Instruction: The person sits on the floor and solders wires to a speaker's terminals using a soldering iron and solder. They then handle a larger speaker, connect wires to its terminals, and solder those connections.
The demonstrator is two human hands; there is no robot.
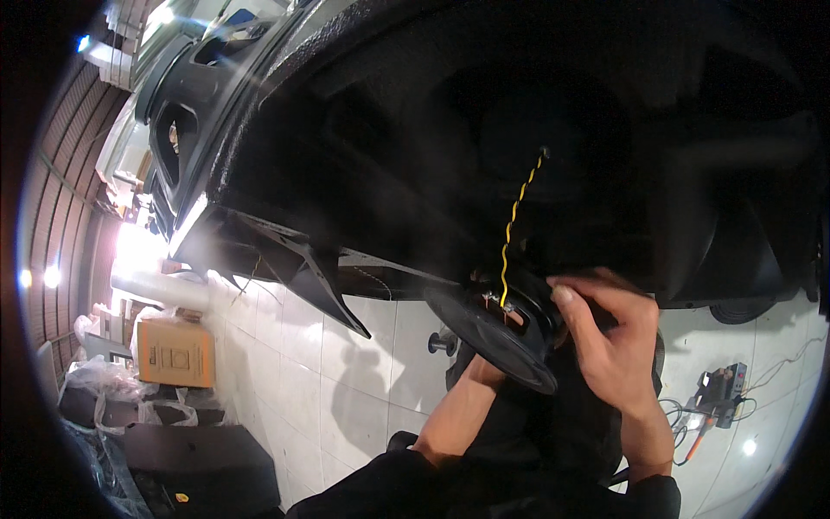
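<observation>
A round black loudspeaker driver [493, 337] is tilted in front of me, below a large black cabinet [363, 173]. A twisted yellow-and-black wire [510, 229] hangs from a hole inside the cabinet down to the terminals at the driver's frame. My left hand [486, 370] supports the driver from beneath; most of it is hidden, though a finger shows through a frame opening. At the driver's right side, my right hand [609, 324] has thumb and forefinger pinched together close to the magnet. Whatever lies between those fingertips is too small to make out.
An orange-handled tool [699, 439] lies by a dark power strip [735, 381] with cords on the tiled floor at right. To the left are a cardboard box [175, 353], plastic wrapping [108, 378] and a dark panel [199, 458]. The cabinet's pointed flap [333, 298] juts down left of the driver.
</observation>
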